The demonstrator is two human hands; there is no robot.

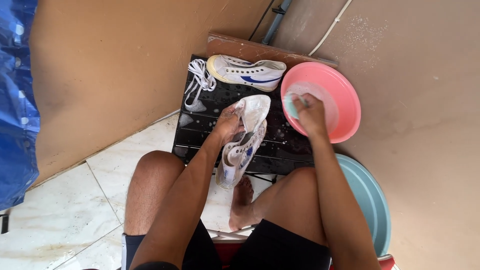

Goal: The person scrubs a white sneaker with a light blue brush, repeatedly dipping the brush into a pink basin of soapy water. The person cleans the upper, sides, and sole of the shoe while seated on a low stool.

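Note:
My left hand (228, 122) grips a wet white high-top shoe (243, 145) by its pulled-up tongue, holding it over a black slatted stand (200, 137). My right hand (310, 114) holds a pale green brush or sponge (289, 104) at the rim of a pink basin (345, 100) with soapy water in it. A second white shoe with a blue stripe (248, 72) lies on its side at the back of the stand. White laces (199, 80) lie beside it to the left.
A light blue basin (372, 200) sits by my right leg. My bare foot (242, 202) rests on the white tiled floor (65, 210). Tan walls close in at the back and right. A blue tarp (15, 100) hangs at far left.

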